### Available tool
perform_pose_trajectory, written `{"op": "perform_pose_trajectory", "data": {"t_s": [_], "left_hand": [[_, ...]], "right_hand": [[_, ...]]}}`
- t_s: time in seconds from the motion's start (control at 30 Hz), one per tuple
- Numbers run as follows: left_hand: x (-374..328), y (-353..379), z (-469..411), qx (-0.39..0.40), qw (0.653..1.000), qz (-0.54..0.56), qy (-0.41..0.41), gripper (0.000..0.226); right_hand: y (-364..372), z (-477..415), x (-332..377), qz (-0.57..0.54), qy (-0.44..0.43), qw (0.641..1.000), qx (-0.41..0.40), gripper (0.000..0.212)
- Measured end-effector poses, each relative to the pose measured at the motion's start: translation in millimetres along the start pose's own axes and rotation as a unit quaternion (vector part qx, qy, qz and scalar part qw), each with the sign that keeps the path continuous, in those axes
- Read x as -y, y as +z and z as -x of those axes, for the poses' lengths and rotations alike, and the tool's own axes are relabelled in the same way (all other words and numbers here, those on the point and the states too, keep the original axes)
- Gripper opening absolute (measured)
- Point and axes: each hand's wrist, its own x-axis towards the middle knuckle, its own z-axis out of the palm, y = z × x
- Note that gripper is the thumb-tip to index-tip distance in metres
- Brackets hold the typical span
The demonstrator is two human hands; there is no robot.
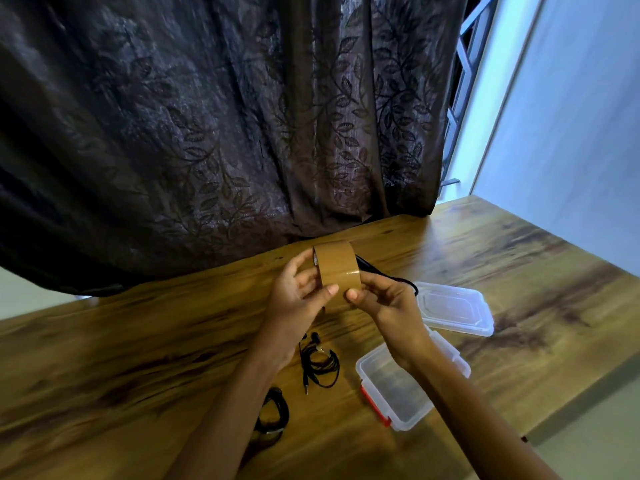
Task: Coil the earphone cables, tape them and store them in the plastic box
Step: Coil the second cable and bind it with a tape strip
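Head view: coiled earphones (318,367) lie on the bench (138,341), plastic box (398,393) open just right. Beyond and above them, left grip (298,299) and right grip (384,306) both pinch the tape roll (337,271); the left is nearer the coil.

No legible text anywhere; tape roll (337,268) core maybe printed, too blurry.

Tape roll (337,273) above the desk (138,358); earphones (320,367) lie nearer, box (408,422) to their right, lid (453,308) behind the box.
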Motion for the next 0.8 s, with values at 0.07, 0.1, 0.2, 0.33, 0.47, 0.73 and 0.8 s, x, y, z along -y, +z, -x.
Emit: {"op": "perform_pose_trajectory", "data": {"t_s": [0.07, 0.1, 0.2, 0.33, 0.47, 0.73, 0.8], "left_hand": [[-2.7, 1.2, 4.3, -0.008, 1.0, 0.014, 0.011, 0.062], [-3.5, 1.3, 6.7, -0.007, 1.0, 0.02, 0.014, 0.061], [-2.9, 0.9, 14.0, -0.003, 1.0, 0.02, 0.021, 0.06], [-6.0, -1.1, 20.0, 0.002, 1.0, 0.017, 0.025, 0.059], [-12.5, -3.9, 24.9, 0.014, 0.999, 0.008, 0.03, 0.062], [-18.2, -7.3, 34.0, 0.02, 0.999, 0.009, 0.039, 0.062], [-18.6, -7.4, 36.2, 0.024, 0.999, 0.005, 0.038, 0.063]], "right_hand": [[2.8, 5.7, 5.8, 0.048, -0.018, 0.999, -0.005, 0.032], [4.2, 8.3, 9.0, 0.085, -0.035, 0.996, -0.018, 0.038], [4.5, 12.2, 22.0, 0.226, -0.139, 0.962, -0.059, 0.059], [3.7, 9.8, 37.3, 0.363, -0.233, 0.902, -0.016, 0.035], [6.7, 9.3, 41.2, 0.361, -0.255, 0.897, -0.006, 0.021], [17.8, 13.1, 44.7, 0.427, -0.344, 0.836, 0.001, 0.01], [21.1, 15.2, 45.8, 0.451, -0.353, 0.82, -0.003, 0.018]]}}
